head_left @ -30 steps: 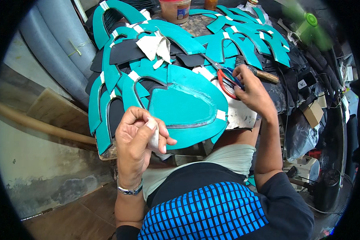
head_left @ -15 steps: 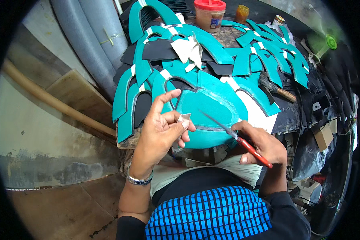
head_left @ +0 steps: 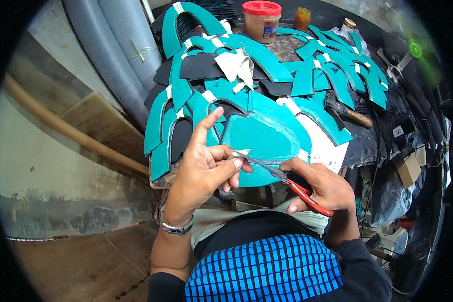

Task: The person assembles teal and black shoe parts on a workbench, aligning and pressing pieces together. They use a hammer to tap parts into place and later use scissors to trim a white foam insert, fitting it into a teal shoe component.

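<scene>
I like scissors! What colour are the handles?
Red, on the scissors in the right hand; head view.

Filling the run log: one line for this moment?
left hand: pinches small white strip | right hand: red-handled scissors cutting it | behind: teal pieces

We see scissors (head_left: 307, 194) with red handles; the big shield-shaped piece (head_left: 264, 138) is teal; a small strip (head_left: 240, 152) is off-white; the jar (head_left: 261, 21) has a red lid; our top (head_left: 264, 269) is blue, gridded black.
</scene>
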{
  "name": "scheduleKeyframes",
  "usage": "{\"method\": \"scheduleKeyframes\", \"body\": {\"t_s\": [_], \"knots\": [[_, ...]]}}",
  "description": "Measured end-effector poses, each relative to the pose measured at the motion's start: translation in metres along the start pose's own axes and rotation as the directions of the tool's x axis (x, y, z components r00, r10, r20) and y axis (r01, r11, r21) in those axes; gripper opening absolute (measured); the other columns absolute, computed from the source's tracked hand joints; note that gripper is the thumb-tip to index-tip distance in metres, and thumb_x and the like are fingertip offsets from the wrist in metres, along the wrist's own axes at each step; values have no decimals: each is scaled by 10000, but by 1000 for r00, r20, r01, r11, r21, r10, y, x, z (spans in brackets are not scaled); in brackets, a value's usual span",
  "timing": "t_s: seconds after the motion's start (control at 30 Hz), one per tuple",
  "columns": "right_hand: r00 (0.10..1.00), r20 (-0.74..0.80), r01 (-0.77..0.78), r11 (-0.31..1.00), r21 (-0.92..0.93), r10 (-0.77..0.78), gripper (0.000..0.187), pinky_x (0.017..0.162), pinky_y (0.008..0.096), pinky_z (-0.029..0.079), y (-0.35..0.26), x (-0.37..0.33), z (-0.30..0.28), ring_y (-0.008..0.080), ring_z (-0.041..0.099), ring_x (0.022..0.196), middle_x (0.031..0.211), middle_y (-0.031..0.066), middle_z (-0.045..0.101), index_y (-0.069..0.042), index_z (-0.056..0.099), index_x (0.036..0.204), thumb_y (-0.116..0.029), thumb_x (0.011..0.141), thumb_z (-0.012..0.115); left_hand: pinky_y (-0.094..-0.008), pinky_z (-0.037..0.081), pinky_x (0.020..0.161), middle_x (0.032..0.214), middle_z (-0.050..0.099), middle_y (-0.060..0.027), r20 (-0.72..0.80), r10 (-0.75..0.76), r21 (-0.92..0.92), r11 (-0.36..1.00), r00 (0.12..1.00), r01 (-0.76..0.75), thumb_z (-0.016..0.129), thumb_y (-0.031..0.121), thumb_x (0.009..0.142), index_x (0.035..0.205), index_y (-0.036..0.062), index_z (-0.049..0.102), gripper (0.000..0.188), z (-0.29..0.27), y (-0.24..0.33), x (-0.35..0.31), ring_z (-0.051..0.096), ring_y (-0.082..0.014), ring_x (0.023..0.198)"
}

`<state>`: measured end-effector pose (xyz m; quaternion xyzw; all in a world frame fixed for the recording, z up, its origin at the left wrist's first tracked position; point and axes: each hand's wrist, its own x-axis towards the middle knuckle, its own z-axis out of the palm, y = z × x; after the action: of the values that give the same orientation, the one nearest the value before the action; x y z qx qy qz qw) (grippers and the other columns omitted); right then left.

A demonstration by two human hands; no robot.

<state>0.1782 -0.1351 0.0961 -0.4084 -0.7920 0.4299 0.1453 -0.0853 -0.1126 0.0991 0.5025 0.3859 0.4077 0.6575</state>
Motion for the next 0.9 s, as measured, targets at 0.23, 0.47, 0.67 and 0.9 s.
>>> {"method": "scheduleKeyframes", "body": {"t_s": [0.23,0.47,0.67,0.9], "knots": [[970,-192,-162,985,-63,148,537,671,416,508,15,-10,-10,384,667,761,753,184,654,-36,497,1173,-379,837,738,-205,504,544,892,697,-196,-49,22,1,1000,999,-22,622,15,901,1503,22,197,737,4,-3,7,627,-99,631],[697,-716,-478,772,-419,43,694,795,469,506,86,21,-52,392,643,933,1063,250,619,-109,377,1445,-148,832,699,-219,514,786,991,729,-148,-113,183,187,969,977,-160,616,-24,897,1274,-3,598,378,8,9,-2,680,-114,881],[730,-684,-509,680,-528,15,612,935,406,453,66,35,-41,363,566,1106,1170,233,567,-118,443,1442,-95,873,667,-236,532,796,1009,718,-118,-135,302,243,933,944,-264,617,-74,877,1202,-18,650,331,21,29,-3,682,-141,959],[874,-471,448,573,686,-120,681,912,339,475,-14,44,22,197,596,1044,1141,135,620,-18,335,1483,-110,896,667,-250,556,806,1024,706,-113,-102,444,105,895,890,-434,643,-65,882,1144,-29,665,265,44,23,19,683,-139,929]]}}
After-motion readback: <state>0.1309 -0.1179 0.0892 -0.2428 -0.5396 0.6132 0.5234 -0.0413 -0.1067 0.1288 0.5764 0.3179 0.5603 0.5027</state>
